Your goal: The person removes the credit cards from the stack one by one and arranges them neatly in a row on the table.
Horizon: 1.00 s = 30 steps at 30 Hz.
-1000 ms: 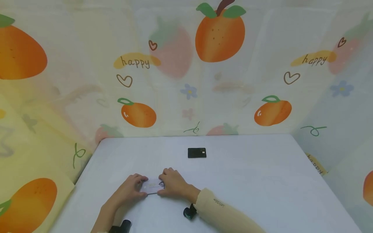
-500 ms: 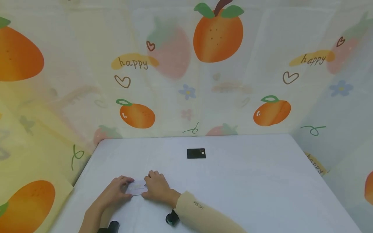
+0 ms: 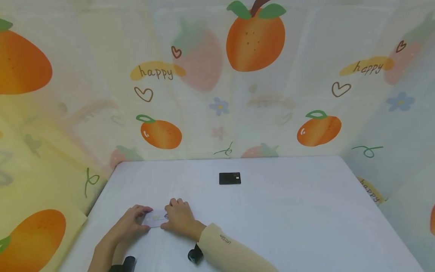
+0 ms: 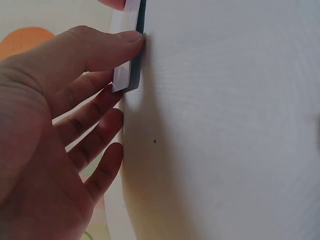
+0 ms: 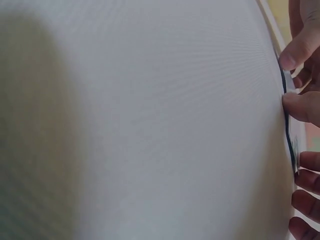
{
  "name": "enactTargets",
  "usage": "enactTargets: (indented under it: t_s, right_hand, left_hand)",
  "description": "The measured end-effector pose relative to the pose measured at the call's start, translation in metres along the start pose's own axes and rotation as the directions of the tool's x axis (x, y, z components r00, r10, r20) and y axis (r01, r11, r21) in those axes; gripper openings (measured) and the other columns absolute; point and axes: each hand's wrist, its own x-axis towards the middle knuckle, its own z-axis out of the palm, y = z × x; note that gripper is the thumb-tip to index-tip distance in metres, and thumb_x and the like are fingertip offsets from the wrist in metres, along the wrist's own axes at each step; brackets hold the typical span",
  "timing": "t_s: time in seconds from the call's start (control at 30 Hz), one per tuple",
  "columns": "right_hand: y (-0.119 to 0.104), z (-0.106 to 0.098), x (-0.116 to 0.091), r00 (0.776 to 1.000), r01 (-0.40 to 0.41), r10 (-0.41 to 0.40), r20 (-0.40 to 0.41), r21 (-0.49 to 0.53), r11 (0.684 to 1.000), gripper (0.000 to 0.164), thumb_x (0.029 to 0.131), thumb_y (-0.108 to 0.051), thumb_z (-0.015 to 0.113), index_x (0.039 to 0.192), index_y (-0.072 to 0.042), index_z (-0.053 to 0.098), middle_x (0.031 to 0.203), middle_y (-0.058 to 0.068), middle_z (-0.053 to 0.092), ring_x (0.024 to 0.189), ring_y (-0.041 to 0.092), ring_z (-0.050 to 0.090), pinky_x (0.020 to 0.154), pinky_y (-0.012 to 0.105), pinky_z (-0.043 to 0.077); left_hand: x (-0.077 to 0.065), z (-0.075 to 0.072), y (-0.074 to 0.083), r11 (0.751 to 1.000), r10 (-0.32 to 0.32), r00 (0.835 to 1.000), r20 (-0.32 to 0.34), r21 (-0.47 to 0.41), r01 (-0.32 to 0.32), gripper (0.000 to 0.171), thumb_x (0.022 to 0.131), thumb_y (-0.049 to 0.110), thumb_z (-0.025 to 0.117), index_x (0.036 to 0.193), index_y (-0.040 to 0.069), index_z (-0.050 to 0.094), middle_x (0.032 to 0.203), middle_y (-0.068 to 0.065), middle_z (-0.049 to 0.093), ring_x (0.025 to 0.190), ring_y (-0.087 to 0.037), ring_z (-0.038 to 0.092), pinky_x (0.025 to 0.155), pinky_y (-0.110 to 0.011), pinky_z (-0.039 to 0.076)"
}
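Note:
A pale card (image 3: 155, 218) with faint print and a small dark picture at its right end lies low over the white table, between both hands. My left hand (image 3: 127, 226) holds its left end by the long edges, thumb on the near side and fingers on the far side. At the other end, my right hand (image 3: 180, 218) grips the card the same way and covers part of it. The left wrist view shows the left thumb (image 4: 110, 50) on the card's edge (image 4: 121, 77), with a dark strip just below; whether that is shadow or a second layer I cannot tell.
Farther back on the white table (image 3: 289, 211) lies a black card (image 3: 229, 178) with a small light chip. A fruit-printed cloth (image 3: 204, 113) hangs behind the table and at its sides. Black wrist devices (image 3: 195, 255) sit on both wrists.
Both hands have slid left across the table together with the pale card between them, mostly in the first half second. The black card stays in place.

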Motion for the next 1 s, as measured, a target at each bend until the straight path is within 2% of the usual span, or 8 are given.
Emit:
enactTargets:
  t_s: [0.13,0.4,0.67,0.83,1.0]
  right_hand:
    - [0.0013,0.0027,0.001,1.0,0.009,-0.01,0.015,0.013,1.0,0.051,0.08,-0.059,0.069,0.118,-0.025,0.066,0.108,-0.01,0.056,0.089,0.007,0.045,0.071,0.021,0.035]
    - [0.0016,0.0021,0.0006,1.0,0.005,-0.006,0.025,0.018,1.0,0.05,0.082,-0.058,0.068,0.118,-0.024,0.066,0.109,-0.01,0.055,0.09,0.008,0.045,0.072,0.022,0.035]
    - [0.0018,0.0008,-0.0009,0.999,0.006,-0.007,0.054,0.027,1.0,0.052,0.083,-0.059,0.067,0.123,-0.024,0.063,0.112,-0.009,0.055,0.093,0.008,0.044,0.076,0.021,0.037]
    - [0.0023,-0.0002,-0.0007,0.998,0.005,-0.006,0.055,0.021,1.0,0.054,0.084,-0.059,0.066,0.125,-0.024,0.061,0.113,-0.009,0.055,0.095,0.008,0.045,0.079,0.022,0.038]
    - [0.003,-0.0012,-0.0015,0.998,0.015,-0.016,0.055,0.023,1.0,0.054,0.085,-0.058,0.065,0.125,-0.024,0.061,0.113,-0.009,0.054,0.095,0.008,0.044,0.079,0.022,0.038]
  left_hand:
    - [0.0006,0.001,0.0,1.0,-0.01,1.0,0.005,-0.019,0.01,0.053,0.066,0.014,0.085,0.115,0.006,0.065,0.113,-0.013,0.058,0.101,-0.029,0.057,0.086,-0.046,0.048]
    - [0.0005,0.0028,0.0036,1.0,-0.015,1.0,-0.006,0.001,0.015,0.054,0.067,0.014,0.084,0.116,0.005,0.065,0.107,-0.01,0.057,0.099,-0.025,0.053,0.084,-0.04,0.045]
    - [0.0,0.0035,0.0036,0.999,-0.05,0.999,0.015,0.001,0.05,0.056,0.068,0.015,0.083,0.12,0.006,0.063,0.112,-0.011,0.056,0.104,-0.027,0.053,0.089,-0.047,0.046]
    - [0.0022,0.0006,0.0048,0.999,-0.038,0.999,0.028,-0.005,0.038,0.055,0.067,0.013,0.083,0.118,0.005,0.063,0.112,-0.011,0.057,0.104,-0.028,0.053,0.089,-0.048,0.046]
    - [0.0048,0.0015,0.0037,0.998,-0.054,0.998,0.039,-0.009,0.054,0.055,0.067,0.011,0.083,0.118,0.005,0.063,0.112,-0.011,0.056,0.104,-0.029,0.053,0.09,-0.049,0.046]
